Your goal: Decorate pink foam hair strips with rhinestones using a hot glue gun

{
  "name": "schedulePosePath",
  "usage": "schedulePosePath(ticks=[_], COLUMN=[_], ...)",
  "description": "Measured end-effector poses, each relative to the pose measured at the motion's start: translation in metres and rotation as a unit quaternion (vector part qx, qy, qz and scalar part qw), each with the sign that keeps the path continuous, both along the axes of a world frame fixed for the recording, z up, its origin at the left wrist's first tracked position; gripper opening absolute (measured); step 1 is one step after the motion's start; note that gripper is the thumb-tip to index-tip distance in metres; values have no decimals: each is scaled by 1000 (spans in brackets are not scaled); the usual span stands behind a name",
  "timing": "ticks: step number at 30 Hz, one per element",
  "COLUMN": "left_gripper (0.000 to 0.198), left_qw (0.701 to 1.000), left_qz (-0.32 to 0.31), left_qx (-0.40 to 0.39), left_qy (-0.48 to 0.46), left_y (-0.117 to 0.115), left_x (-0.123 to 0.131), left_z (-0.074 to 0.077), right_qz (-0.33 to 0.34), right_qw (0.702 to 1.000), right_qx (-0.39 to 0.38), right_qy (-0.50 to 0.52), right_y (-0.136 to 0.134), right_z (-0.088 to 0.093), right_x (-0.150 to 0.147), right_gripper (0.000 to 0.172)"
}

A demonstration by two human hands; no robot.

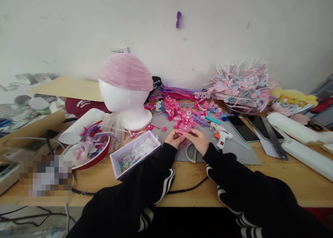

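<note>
Both hands together at the near edge of the grey felt mat [244, 154], pinched on 1 small pink ornament [185, 133] — left hand [173, 138] and right hand [198, 139] meeting fingertip to fingertip around it. Exact grip hidden by the fingers; can't tell which fingers carry the load.

Doing it well, as a judgement: keep the piece low over the mat, pinch by the edges, light pressure — thin petals look easy to crush. Keep clear of the glue gun [220, 132] tip, just right of the right hand on the mat.

Materials:
- Ornament: pink, layered, petal-like, probably foam or felt, bead accents.
- Pile of pink pieces [179, 115] on the mat's far side: same stuff, spiky.
- Scissors [191, 153] on the mat, between the wrists: smooth loop handles.
- White box [135, 154] left of the mat: rigid, full of glossy beads.
- Mannequin head [125, 99] beyond the mat's left corner: matte white foam, pleated pink cap.
- Metal ruler [274, 138] and 2 phones right of the mat: flat, hard.
</note>
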State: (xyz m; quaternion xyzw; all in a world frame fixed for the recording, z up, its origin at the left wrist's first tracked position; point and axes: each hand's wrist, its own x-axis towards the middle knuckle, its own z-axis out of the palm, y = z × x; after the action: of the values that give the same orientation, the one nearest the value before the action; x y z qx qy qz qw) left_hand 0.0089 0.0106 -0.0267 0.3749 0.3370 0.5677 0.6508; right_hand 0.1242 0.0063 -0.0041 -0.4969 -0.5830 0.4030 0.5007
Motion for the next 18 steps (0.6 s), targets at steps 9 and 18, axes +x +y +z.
schedulePosePath(ticks=[9,18], left_gripper=[34,33], left_qw=[996,995], left_qz=[78,87], left_qx=[9,-19], left_qy=[34,35], left_y=[2,1], left_x=[-2,-3], left_z=[8,13], right_qz=[-8,10], right_qw=[999,999], right_qx=[-22,-3], right_qy=[-37,-37], right_y=[-3,-6], right_z=[6,6], right_x=[2,-1], right_gripper=[25,21])
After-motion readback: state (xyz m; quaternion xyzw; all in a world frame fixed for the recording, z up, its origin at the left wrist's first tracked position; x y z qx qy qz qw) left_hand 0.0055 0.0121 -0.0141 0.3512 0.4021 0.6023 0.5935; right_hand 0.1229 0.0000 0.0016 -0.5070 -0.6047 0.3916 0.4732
